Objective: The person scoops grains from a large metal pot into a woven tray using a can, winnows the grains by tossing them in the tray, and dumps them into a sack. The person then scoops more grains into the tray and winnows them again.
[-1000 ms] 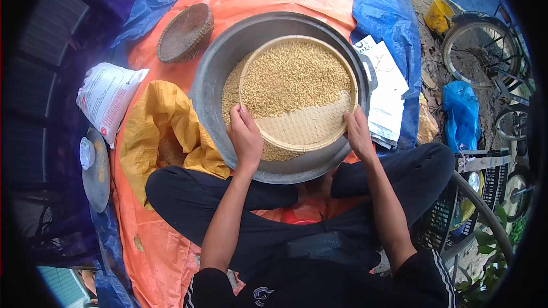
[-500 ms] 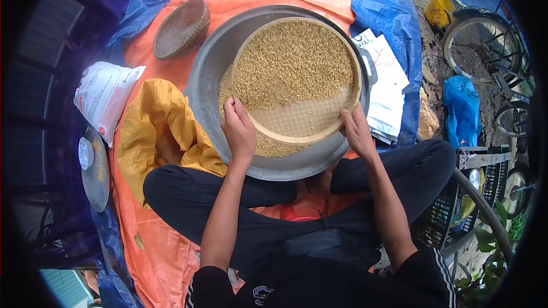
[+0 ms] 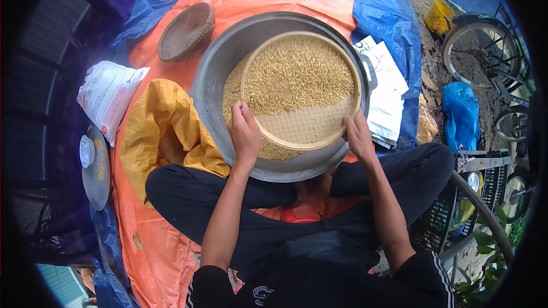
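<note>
My left hand (image 3: 245, 137) grips the lower left rim of a round woven sieve (image 3: 302, 125). On the opposite side my right hand (image 3: 359, 136) is closed on the lower right rim. Golden grain (image 3: 299, 74) covers the far part of the sieve, while the woven mesh shows bare nearer to me. Beneath the sieve is a large grey metal basin (image 3: 214, 77), with more grain visible inside it at the left and at the near side. My fingertips under the rim are hidden.
An orange tarp (image 3: 154, 234) lies under everything. Around the basin are a woven basket (image 3: 185, 33), an open yellow sack (image 3: 134, 148), a white bag (image 3: 109, 97) and white sacks (image 3: 383, 91). A bicycle wheel (image 3: 482, 51) and black crate (image 3: 439, 217) stand at the right.
The sieve, held in both hands, first rose toward the camera, then came back down close to its earlier position. The whole view shifted slightly too. Both hands kept their grip.
</note>
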The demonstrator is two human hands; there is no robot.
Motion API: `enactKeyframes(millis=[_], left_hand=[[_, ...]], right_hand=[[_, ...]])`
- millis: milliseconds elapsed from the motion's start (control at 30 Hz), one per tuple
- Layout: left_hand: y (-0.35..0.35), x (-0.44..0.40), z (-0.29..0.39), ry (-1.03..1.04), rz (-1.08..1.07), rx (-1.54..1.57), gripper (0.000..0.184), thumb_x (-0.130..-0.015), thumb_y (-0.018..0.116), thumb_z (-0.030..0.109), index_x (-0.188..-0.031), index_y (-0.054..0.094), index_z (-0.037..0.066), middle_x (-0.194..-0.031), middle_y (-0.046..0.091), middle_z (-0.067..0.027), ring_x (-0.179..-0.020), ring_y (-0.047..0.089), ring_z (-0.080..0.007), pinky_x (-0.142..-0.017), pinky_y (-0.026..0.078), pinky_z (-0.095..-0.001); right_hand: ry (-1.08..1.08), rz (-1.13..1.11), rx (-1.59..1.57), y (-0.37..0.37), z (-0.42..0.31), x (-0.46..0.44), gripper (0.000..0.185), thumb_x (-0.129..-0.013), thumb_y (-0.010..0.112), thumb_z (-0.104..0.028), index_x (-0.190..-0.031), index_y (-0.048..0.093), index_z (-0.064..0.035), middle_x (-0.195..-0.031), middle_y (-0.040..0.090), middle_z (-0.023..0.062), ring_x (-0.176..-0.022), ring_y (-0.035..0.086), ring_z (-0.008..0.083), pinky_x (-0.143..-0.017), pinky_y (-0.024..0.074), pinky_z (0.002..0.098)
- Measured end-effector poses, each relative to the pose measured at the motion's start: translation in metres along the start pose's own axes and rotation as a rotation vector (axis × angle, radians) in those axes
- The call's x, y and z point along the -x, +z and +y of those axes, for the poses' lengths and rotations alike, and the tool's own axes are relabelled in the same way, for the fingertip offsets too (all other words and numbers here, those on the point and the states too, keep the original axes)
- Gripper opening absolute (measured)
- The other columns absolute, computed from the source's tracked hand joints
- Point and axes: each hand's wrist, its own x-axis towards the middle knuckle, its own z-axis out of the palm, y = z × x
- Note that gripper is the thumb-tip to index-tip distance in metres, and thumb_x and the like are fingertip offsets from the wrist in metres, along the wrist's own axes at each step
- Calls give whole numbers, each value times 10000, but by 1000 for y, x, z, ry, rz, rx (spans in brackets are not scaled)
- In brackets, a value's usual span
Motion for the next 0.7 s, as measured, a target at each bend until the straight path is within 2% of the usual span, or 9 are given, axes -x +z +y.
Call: enactKeyframes(millis=[67, 200, 233, 467, 533, 600, 633, 667, 700], left_hand=[[1, 0, 2, 51, 72, 14, 235, -966, 422, 129, -951, 550, -67, -745, 594, -249, -721, 588, -428, -639, 410, -488], [2, 1, -8, 7, -13, -75, 225, -965, 417, 116, -947, 550, -65, -733, 592, -250, -717, 591, -427, -624, 409, -492], [2, 1, -9, -28, -73, -97, 224, -964, 416, 115, -944, 549, -63, -728, 591, -250, -720, 593, -428, -620, 408, -495], [3, 1, -11, -18, -103, -128, 227, -965, 413, 117, -973, 553, -61, -716, 593, -244, -689, 592, -426, -602, 411, -489], [1, 2, 0, 93, 60, 10, 226, -965, 414, 115, -998, 545, -66, -713, 589, -250, -677, 592, -428, -595, 411, -487], [-6, 1, 14, 50, 74, 13, 222, -962, 416, 112, -1003, 541, -67, -714, 587, -254, -679, 592, -429, -597, 410, -491], [-8, 2, 19, 12, 81, 23, 219, -960, 418, 109, -1009, 537, -68, -716, 584, -259, -682, 591, -431, -599, 409, -494], [-4, 3, 13, 13, 76, 25, 219, -960, 418, 109, -1009, 537, -68, -716, 584, -259, -682, 591, -431, -599, 409, -494], [-1, 1, 7, 51, 62, -10, 217, -957, 420, 105, -1005, 536, -72, -715, 581, -261, -680, 589, -432, -598, 408, -494]], right_hand=[[-70, -13, 74, 0, 20, -5, 210, -955, 402, -118, -1125, 432, 2, -757, 485, 18, -587, 445, 69, -496, 381, 254], [77, -80, 22, 0, 21, -6, 209, -934, 404, -107, -1095, 444, 19, -724, 503, 24, -542, 444, 85, -472, 371, 262], [78, -78, 23, -1, 21, -6, 209, -934, 404, -107, -1095, 444, 19, -724, 503, 24, -542, 444, 85, -472, 371, 262], [74, -44, 90, -2, 15, -7, 215, -918, 405, -127, -1034, 463, 44, -707, 513, 39, -535, 456, 99, -471, 381, 276], [57, -15, 95, 0, 15, -7, 212, -925, 404, -127, -1043, 461, 40, -726, 519, 48, -548, 461, 98, -479, 386, 274], [-401, 114, 122, 6, 21, -6, 201, -950, 399, -134, -1061, 449, 27, -771, 523, 62, -585, 471, 94, -497, 393, 267], [-235, 61, 58, 5, 17, -3, 200, -970, 393, -143, -1084, 437, 16, -800, 518, 64, -606, 472, 88, -505, 394, 261], [-233, 66, 59, 2, 21, -2, 200, -970, 393, -143, -1084, 437, 16, -800, 518, 64, -606, 472, 88, -505, 394, 261], [-108, 16, 79, -1, 22, -3, 209, -969, 396, -146, -1096, 431, 17, -790, 513, 60, -601, 468, 89, -502, 391, 262]])
